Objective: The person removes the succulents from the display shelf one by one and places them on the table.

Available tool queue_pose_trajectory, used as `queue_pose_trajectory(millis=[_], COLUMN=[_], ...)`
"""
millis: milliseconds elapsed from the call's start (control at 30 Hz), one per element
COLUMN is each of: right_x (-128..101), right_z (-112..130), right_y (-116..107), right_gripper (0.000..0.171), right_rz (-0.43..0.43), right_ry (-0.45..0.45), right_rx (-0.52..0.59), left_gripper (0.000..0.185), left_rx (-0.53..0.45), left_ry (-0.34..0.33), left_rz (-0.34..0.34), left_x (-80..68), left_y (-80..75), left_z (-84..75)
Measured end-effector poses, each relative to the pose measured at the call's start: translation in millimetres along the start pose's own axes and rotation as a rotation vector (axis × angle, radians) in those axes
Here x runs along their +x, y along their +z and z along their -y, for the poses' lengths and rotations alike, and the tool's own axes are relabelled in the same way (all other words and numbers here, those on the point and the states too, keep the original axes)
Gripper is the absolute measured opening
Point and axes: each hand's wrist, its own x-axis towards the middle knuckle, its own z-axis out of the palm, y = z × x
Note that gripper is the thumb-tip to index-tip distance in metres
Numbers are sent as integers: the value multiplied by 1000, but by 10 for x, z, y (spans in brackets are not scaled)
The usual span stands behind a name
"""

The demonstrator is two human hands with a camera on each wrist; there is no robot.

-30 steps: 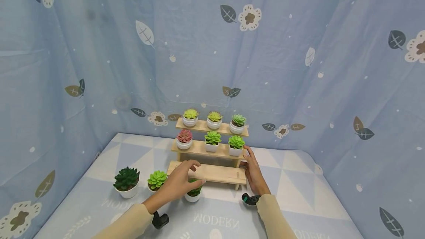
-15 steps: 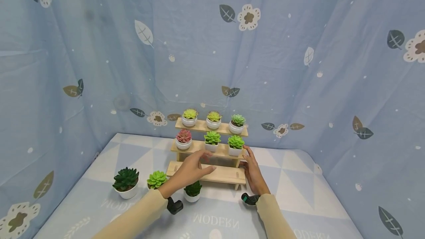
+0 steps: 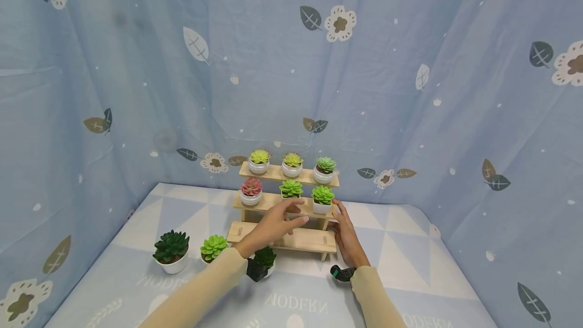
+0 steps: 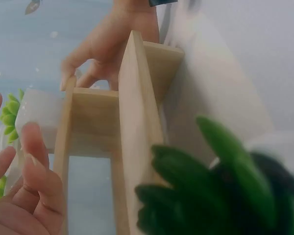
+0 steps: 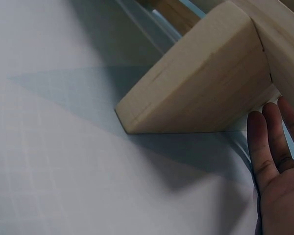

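Note:
A three-tier wooden stand [image 3: 286, 240] sits at the back of the table. Its top and middle shelves each carry three potted succulents; the bottom shelf is bare. My left hand [image 3: 295, 211] hovers with fingers spread just in front of the green succulent in the white pot [image 3: 291, 192] at the middle shelf's centre, holding nothing. In the left wrist view its fingers [image 4: 36, 166] lie near a white pot [image 4: 36, 113]. My right hand [image 3: 342, 227] rests with straight fingers [image 5: 272, 147] against the stand's right end [image 5: 201, 83].
On the table in front of the stand are a large dark green succulent [image 3: 171, 252], a light green one [image 3: 214, 248] and a small dark one [image 3: 265, 258] beside my left wrist. Blue patterned cloth [image 3: 410, 115] walls the table on all sides.
My left hand has risen from the bottom shelf's front edge and moved right to the middle shelf. The small dark succulent now shows on the table. My right hand has stayed put.

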Motion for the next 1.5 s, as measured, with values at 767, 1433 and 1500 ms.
queue_pose_trajectory(millis=[767,1433,1500], right_x=[-34,4,-3], right_z=[-7,-21,-31], right_y=[-20,-5,3], right_gripper=[56,50,51], right_rz=[10,12,24], right_ry=[-28,-32,-34], right_rx=[-2,25,30], left_gripper=[80,90,91], left_rx=[-91,-165,-165], left_ry=[-84,-90,-84], left_rz=[34,13,12], left_x=[266,467,461], left_y=[324,441,451], left_z=[73,46,39])
